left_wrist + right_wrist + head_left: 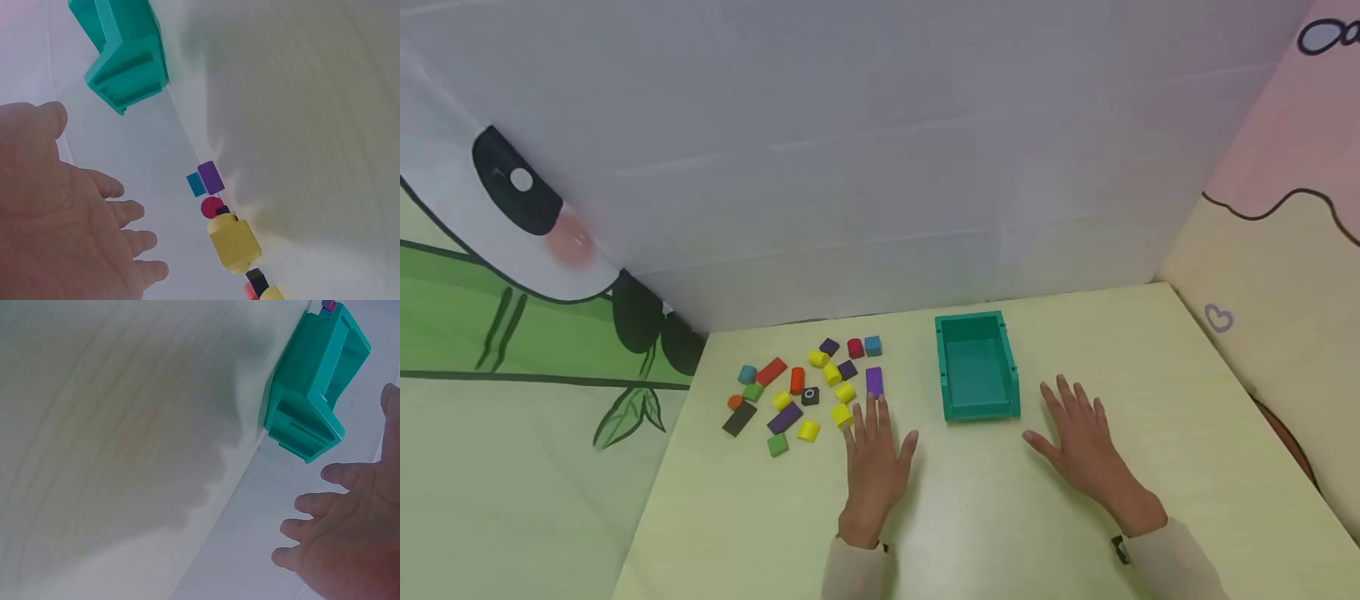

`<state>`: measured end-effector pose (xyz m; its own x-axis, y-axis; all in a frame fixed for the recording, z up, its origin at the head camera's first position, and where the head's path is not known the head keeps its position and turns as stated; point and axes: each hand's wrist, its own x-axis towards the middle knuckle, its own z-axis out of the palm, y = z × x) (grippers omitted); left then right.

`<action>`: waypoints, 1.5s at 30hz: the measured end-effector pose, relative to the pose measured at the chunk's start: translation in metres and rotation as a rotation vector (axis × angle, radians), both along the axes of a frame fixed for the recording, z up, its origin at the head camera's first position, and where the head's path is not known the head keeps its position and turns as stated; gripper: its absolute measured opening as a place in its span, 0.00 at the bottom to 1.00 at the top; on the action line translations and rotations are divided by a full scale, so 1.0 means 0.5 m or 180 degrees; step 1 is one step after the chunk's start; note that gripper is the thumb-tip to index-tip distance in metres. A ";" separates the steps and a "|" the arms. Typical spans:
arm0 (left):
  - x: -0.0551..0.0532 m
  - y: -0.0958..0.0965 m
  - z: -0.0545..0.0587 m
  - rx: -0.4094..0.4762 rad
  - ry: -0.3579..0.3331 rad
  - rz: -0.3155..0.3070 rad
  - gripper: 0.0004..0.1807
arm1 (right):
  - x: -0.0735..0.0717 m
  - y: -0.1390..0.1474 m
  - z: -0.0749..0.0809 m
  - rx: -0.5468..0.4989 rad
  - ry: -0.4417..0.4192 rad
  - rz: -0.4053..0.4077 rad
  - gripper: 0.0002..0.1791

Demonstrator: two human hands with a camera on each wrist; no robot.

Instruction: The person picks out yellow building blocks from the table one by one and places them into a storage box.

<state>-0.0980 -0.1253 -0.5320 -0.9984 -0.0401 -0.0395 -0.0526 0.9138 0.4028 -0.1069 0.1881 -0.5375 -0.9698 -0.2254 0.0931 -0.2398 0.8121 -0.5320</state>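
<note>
My left hand (pixel 876 467) is over the table with its fingers extended, its fingertips overlapping the near end of a purple block (pixel 874 382) in the head view. Yellow blocks (pixel 842 415) lie just left of those fingers. Nothing is in its palm in the left wrist view. To the right, my right hand (pixel 1084 450) spreads its fingers and thumb, also holding nothing. A green plastic bin (pixel 977 367) stands between and beyond the two hands, nearer the right one; its inside shows bare in the head view.
Small blocks are scattered on the left of the pale table (pixel 970 517), among them a red block (pixel 771 372), a black block (pixel 740 418), a green block (pixel 778 444) and a blue cube (pixel 872 346). A grey cloth wall (pixel 880 167) rises behind the table.
</note>
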 end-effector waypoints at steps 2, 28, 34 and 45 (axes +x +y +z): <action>-0.001 -0.010 -0.004 0.0029 0.0039 0.0035 0.44 | -0.001 -0.001 -0.003 -0.0005 0.0002 0.0009 0.46; -0.068 -0.122 -0.018 0.0316 0.0434 0.0553 0.26 | -0.071 -0.053 0.030 -0.0356 0.0006 0.0003 0.40; -0.076 -0.128 -0.016 0.0304 0.0312 0.0520 0.25 | -0.085 -0.066 0.028 -0.0461 0.0197 -0.0108 0.35; -0.088 -0.133 -0.019 0.0305 0.0402 0.0382 0.20 | -0.105 -0.083 0.030 -0.0576 0.0511 -0.0123 0.27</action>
